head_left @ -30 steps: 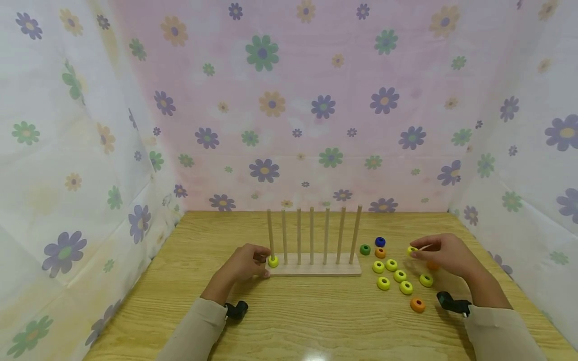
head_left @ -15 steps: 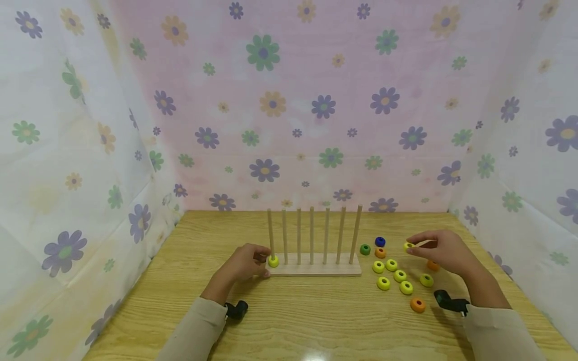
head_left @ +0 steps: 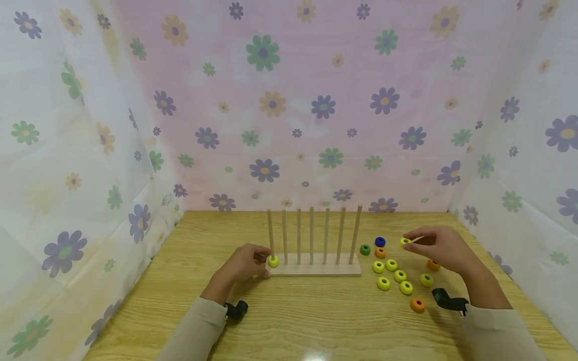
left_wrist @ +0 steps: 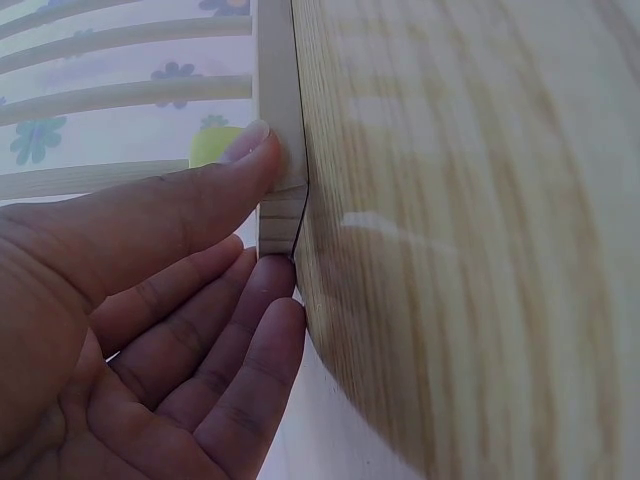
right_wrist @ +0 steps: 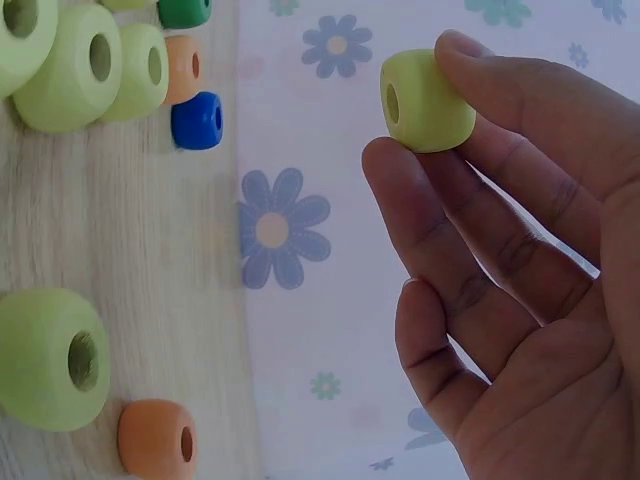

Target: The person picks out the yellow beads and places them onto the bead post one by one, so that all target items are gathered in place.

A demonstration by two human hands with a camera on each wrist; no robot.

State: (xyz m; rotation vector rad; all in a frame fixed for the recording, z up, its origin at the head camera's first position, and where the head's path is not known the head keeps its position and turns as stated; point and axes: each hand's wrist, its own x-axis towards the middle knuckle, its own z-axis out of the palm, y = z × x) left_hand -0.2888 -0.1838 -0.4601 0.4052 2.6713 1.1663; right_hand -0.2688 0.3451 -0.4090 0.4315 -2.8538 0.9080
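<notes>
My right hand point(head_left: 440, 249) pinches a yellow bead point(right_wrist: 425, 100) between thumb and fingertips, raised above the table to the right of the stand. The bead is rounded with a hole through it. On the left, my left hand point(head_left: 246, 261) grips the end of a wooden peg stand point(head_left: 311, 271); in the left wrist view its thumb point(left_wrist: 225, 190) lies along the base and the fingers are around the end. Several upright pegs rise from the base. One yellow bead point(head_left: 273, 262) sits at the bottom of the leftmost peg, partly hidden by the thumb in the left wrist view.
Loose beads lie right of the stand: several yellow ones point(head_left: 400, 276), a green one point(head_left: 365, 249), a blue one point(head_left: 380, 241) and orange ones point(head_left: 417, 304). The wooden table point(head_left: 289, 321) is bounded by flowered cloth point(head_left: 298, 125) at the back and sides.
My right hand has moved a little left and upward with the yellow bead, uncovering more of an orange bead beneath. My left hand and the stand have stayed still.
</notes>
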